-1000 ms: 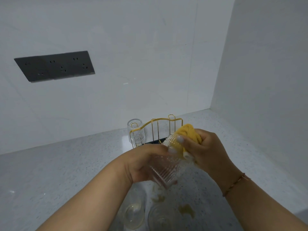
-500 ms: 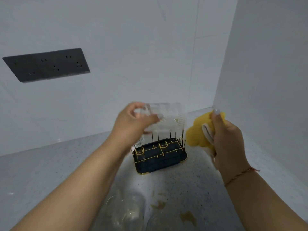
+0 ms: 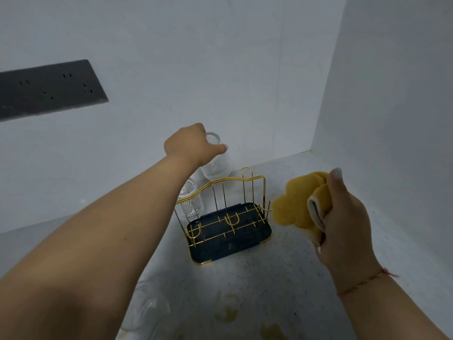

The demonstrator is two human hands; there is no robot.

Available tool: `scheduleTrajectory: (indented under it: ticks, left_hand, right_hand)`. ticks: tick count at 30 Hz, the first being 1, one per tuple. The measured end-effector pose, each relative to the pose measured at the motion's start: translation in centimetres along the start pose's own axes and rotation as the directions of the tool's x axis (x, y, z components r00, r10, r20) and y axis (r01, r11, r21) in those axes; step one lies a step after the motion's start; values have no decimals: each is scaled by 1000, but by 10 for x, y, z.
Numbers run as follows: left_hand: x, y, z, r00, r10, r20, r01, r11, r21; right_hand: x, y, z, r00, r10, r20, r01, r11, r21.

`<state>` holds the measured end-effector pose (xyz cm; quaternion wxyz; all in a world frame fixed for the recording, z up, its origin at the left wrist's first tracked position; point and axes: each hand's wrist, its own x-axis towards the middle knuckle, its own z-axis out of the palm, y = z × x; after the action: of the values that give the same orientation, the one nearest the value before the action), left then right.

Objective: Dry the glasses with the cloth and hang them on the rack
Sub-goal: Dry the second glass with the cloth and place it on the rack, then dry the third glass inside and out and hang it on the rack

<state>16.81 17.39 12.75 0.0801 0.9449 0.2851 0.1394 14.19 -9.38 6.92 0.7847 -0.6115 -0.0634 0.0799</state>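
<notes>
My left hand (image 3: 190, 146) reaches out over the back of the rack and grips a clear ribbed glass (image 3: 217, 163), held mouth down just behind the gold rail. The rack (image 3: 229, 217) is gold wire on a dark blue tray, standing on the counter. A second patterned glass (image 3: 188, 204) hangs upside down at the rack's back left corner. My right hand (image 3: 343, 224) is to the right of the rack, closed on a bunched yellow cloth (image 3: 296, 204). The glass and the cloth are apart.
Two more clear glasses (image 3: 144, 307) stand on the speckled counter near the bottom edge, under my left forearm. Yellowish stains (image 3: 226, 312) mark the counter in front. White walls meet in a corner at the back right. A dark socket panel (image 3: 46, 89) is on the left wall.
A second ago both hands rubbed the glass with the cloth. The left hand has since carried the glass away, up and over to the rack's back rail, while the right hand drew off to the right with the cloth.
</notes>
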Motion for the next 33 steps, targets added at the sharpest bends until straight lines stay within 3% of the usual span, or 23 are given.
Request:
scheduleTrajectory:
  ticks: [5,12,22,27,33]
  left_hand:
    - [13,-4,38,981,-2,194,-25,990,136]
    - [22,-8,66,937,-31,348,-71,959,275]
    - [25,-16,79,902,-58,429,-51,970,237]
    - [15,-21,65,932,-105,348,54,987,152]
    - [-23,-27,31,997,-50,-64,46,997,-65]
  right_hand:
    - [10,13,-10,1000,27,-13,-27,1000,-13]
    - [16,17,-16,997,63,-40,-62,998,4]
    - [16,13,-22,996,84,-36,-83,996,32]
    - [12,11,-19,994,105,-27,-102,991,88]
    - [-1,8,-10,990,139,36,-143,971,191]
